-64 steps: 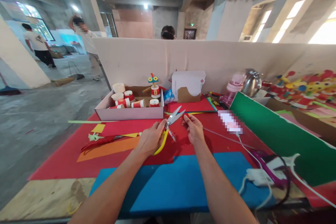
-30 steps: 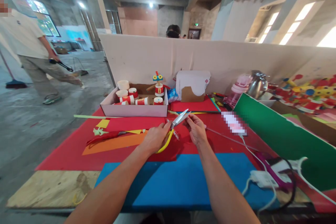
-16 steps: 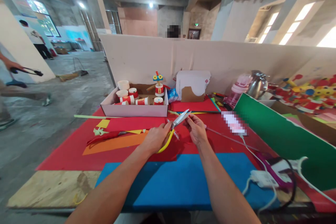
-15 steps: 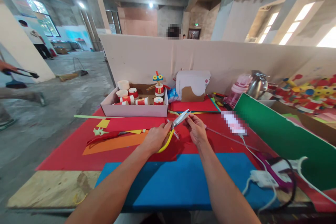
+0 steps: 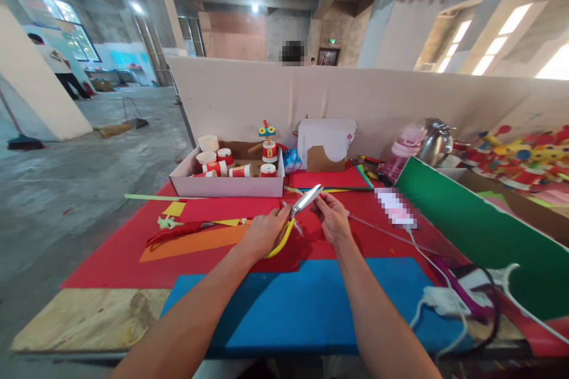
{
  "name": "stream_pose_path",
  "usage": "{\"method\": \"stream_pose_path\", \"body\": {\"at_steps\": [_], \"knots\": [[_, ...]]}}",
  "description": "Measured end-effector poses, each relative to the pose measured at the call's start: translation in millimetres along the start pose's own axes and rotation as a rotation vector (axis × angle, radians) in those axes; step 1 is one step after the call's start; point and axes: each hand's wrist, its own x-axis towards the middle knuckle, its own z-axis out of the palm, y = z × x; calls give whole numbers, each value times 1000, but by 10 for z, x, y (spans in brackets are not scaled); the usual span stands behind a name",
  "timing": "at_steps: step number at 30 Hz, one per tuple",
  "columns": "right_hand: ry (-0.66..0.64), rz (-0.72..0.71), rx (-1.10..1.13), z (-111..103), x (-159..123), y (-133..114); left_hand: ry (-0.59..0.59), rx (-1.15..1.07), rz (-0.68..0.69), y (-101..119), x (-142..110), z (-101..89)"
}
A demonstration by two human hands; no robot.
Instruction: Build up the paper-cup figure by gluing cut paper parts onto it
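My left hand (image 5: 265,233) is closed round the yellow handles of a pair of scissors (image 5: 304,201). Their silver blades point up and to the right, nearly together. Just right of the blade tips, my right hand (image 5: 332,217) is closed in a pinch; what its fingertips hold is too small to make out. Both hands are above the red table covering (image 5: 111,260). To their left lie an orange paper strip (image 5: 191,244), a small yellow paper piece (image 5: 174,208) and pale green scraps (image 5: 169,222). A blue sheet (image 5: 288,314) lies beneath my forearms.
A shallow box (image 5: 226,188) with paper cups and a spring-necked cup figure (image 5: 269,148) stands behind. To the right are a blurred-out phone-like object (image 5: 397,207) on a cable, a power strip (image 5: 471,296), a green-sided box (image 5: 480,237) and a steel jug (image 5: 438,142).
The scissor blades have come closer together, and the view has shifted slightly. A person carrying tongs walked across at the left and is out of view now. My hands keep nearly the same pose.
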Motion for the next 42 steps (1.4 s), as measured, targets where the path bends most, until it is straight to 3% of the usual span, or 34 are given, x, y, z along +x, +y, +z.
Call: {"method": "stream_pose_path", "body": {"at_steps": [21, 28, 42], "knots": [[20, -9, -20, -43, 19, -19, -1, 25, 6, -13, -5, 14], [37, -30, -48, -51, 19, -50, 53, 4, -25, -17, -3, 9], [-8, -82, -173, -51, 25, -59, -35, 90, -1, -6, -20, -56]]}}
